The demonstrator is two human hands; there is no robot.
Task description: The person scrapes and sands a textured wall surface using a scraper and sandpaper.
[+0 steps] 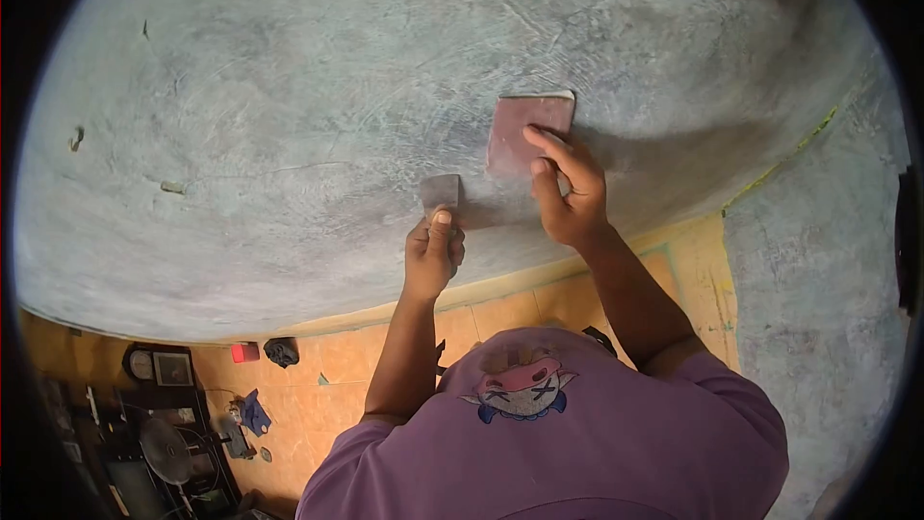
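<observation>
My left hand (433,255) is closed around a small putty knife (441,192), thumb on top, its flat grey blade pointing up close to the wall. To the right and higher, my right hand (574,195) holds a reddish square of sandpaper (515,135) against the wall. The index finger lies on its face and the thumb is near its lower edge; the other fingers are partly hidden. A pale strip shows along the sandpaper's top edge. The grey-green plastered wall (318,87) has swirling marks and fine lines around both hands.
Small stubs (172,188) stick out of the wall on the left. A yellow-green line (782,166) marks the corner on the right. Below lies an orange tiled floor (337,409), with a fan (166,450), dark cloth (255,414) and a red box (244,352) at the lower left.
</observation>
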